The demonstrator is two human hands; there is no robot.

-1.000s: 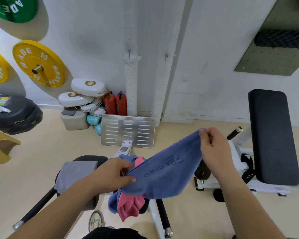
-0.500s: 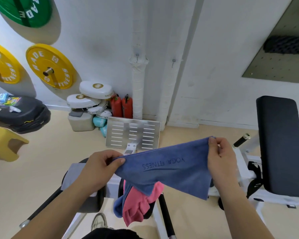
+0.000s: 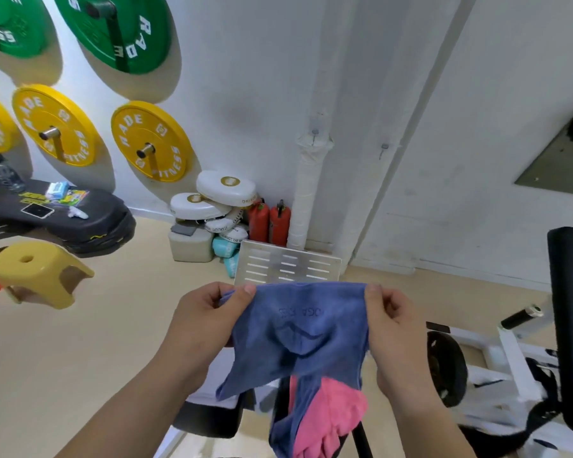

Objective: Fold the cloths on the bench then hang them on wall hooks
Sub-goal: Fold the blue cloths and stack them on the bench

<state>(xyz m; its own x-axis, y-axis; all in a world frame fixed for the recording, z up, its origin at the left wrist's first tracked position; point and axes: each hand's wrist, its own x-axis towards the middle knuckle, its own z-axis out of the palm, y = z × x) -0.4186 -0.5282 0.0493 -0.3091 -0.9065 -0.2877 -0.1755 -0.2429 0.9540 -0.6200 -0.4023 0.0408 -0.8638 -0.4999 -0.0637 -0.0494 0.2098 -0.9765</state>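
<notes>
I hold a blue cloth (image 3: 298,335) with dark lettering up in front of me. My left hand (image 3: 205,319) pinches its top left corner and my right hand (image 3: 394,322) pinches its top right corner. The cloth sags in the middle between them. Below it a pink cloth (image 3: 331,421) and another blue cloth (image 3: 285,434) hang over the bench frame. A grey cloth lies on the black pad (image 3: 209,421) under my left forearm, mostly hidden. Two small hooks (image 3: 315,132) (image 3: 383,147) stick out of the white wall ahead.
A black padded bench (image 3: 569,325) with a white frame stands at the right. A slotted metal plate (image 3: 288,269), red canisters (image 3: 270,221) and white pads (image 3: 225,190) sit by the wall. Yellow and green weight plates (image 3: 151,140) hang at left above a yellow stool (image 3: 37,272).
My hands have risen and drawn closer together, so the blue cloth now hangs narrower and sags. The view has tilted up and swung left, bringing the hooks lower in the frame.
</notes>
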